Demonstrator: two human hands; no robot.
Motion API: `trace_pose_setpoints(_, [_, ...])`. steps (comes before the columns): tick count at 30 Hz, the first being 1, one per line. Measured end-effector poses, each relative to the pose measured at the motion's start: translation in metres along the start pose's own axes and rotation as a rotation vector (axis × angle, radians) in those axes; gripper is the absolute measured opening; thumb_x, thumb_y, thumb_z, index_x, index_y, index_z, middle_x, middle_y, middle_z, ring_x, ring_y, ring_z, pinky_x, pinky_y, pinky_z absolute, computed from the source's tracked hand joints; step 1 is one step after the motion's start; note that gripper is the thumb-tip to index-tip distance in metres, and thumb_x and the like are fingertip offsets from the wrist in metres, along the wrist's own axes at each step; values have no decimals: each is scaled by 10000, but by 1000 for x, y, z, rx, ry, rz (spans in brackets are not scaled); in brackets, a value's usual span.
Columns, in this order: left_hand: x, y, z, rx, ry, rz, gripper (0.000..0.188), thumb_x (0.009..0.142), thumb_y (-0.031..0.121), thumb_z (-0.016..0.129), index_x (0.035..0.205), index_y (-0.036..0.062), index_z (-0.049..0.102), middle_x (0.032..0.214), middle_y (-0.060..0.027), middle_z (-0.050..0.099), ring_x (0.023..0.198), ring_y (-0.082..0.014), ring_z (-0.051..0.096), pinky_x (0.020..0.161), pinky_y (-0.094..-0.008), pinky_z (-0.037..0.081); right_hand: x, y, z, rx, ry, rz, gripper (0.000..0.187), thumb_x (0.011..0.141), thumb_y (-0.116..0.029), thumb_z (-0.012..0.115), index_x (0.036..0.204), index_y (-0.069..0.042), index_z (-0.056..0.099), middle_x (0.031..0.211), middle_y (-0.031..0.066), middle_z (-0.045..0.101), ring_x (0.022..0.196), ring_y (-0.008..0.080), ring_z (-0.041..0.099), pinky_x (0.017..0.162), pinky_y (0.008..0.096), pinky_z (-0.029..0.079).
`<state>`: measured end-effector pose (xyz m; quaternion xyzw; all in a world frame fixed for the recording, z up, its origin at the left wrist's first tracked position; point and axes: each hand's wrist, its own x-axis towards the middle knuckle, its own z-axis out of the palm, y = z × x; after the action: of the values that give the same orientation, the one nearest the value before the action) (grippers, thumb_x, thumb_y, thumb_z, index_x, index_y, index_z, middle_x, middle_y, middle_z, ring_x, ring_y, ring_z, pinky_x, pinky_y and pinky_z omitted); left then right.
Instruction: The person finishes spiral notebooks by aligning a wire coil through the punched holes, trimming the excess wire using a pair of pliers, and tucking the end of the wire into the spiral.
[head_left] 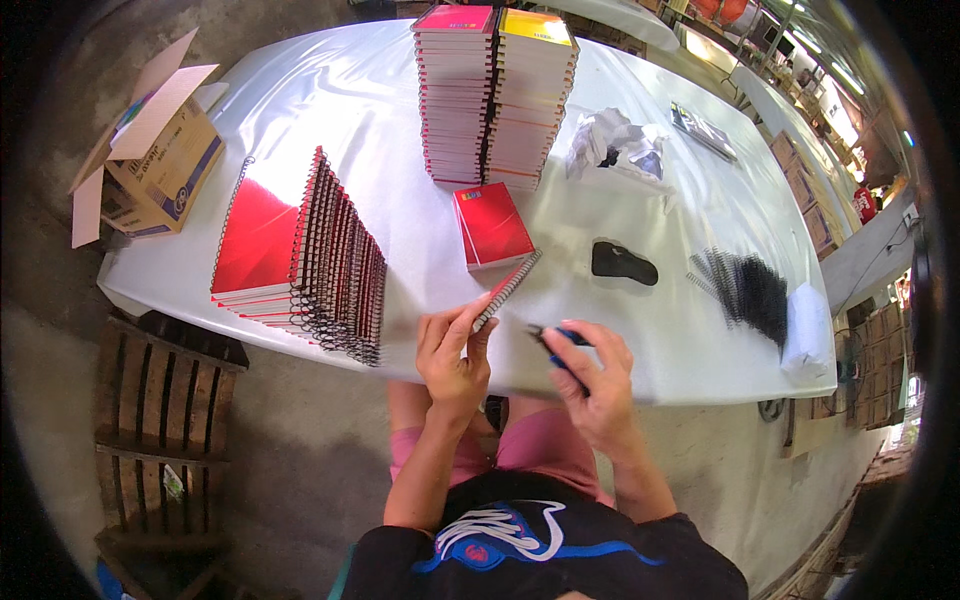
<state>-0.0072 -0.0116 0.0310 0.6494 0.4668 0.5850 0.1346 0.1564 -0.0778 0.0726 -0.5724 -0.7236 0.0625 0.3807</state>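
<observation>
My left hand (pixel 452 365) grips a small red notebook (pixel 503 292) near the table's front edge, its spiral-bound spine turned up and slanting away to the right. In my right hand (pixel 600 385) is a pair of pliers (pixel 562 352) with dark jaws and blue handles. The jaws point toward the notebook's spine but stand apart from it. Just beyond the held notebook lies a small red-covered block of pages (pixel 495 228). To the left stand stacked red spiral notebooks (pixel 262 240), their coils facing right.
Two tall notebook stacks, one pink-topped (pixel 455 100) and one yellow-topped (pixel 530 100), stand at the back. Rightward lie a black pouch-like object (pixel 622 263), crumpled paper (pixel 615 150), loose black coils (pixel 750 295) and a white roll (pixel 806 332). An open carton (pixel 160 170) is at far left.
</observation>
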Motion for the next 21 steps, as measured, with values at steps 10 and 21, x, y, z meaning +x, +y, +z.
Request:
trace_pose_setpoints(10, [3,2,-6,59,95,54,365,738,25,723,1088,120,680,791,-32,607,699,-201,494,636,-307,423,17,-31,15,-50,-13,-98,386,837,-292,636,1220,-263,605,1152,24,546,1056,219,504,905,468,296])
trace_pose_setpoints(21, [0,6,-6,79,88,99,460,709,-92,677,1126,101,664,826,-51,609,767,-206,519,665,-304,459,16,-34,9,131,-33,-68,360,841,-265,632,1195,-202,613,1075,43,558,956,226,527,838,387,362])
